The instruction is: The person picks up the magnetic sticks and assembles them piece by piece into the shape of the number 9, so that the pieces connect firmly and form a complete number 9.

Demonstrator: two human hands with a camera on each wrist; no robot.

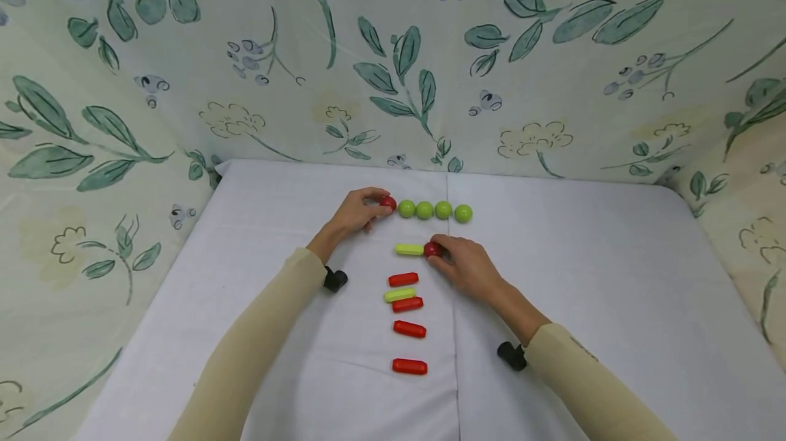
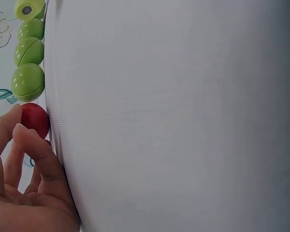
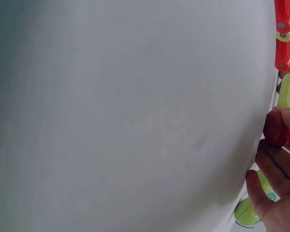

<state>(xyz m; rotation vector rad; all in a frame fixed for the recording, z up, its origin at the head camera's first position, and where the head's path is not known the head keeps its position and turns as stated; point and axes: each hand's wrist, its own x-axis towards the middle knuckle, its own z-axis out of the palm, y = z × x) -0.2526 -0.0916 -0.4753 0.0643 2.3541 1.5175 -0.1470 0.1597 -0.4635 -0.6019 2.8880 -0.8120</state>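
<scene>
My left hand (image 1: 355,211) pinches a red ball (image 2: 36,120) between thumb and fingers at the left end of a row of glossy green balls (image 1: 424,210). In the left wrist view, a seam runs round some of these balls, and one has a hole. Nearer to me, my right hand (image 1: 469,267) pinches another red ball (image 1: 432,250) at the right end of a yellow-green rod (image 1: 409,249). Ball and rod seem to touch; whether they are joined I cannot tell. The right wrist view shows the red ball (image 3: 276,128) partly covered by the thumb.
Below the hands, several red rods (image 1: 409,329) lie roughly in a column, with a second yellow-green rod (image 1: 400,295) against one of them. A white cloth (image 1: 583,277) with a lengthwise crease covers the table. Behind it hangs a leaf-patterned curtain (image 1: 405,134). Black wrist devices (image 1: 512,356) sit at both sleeves.
</scene>
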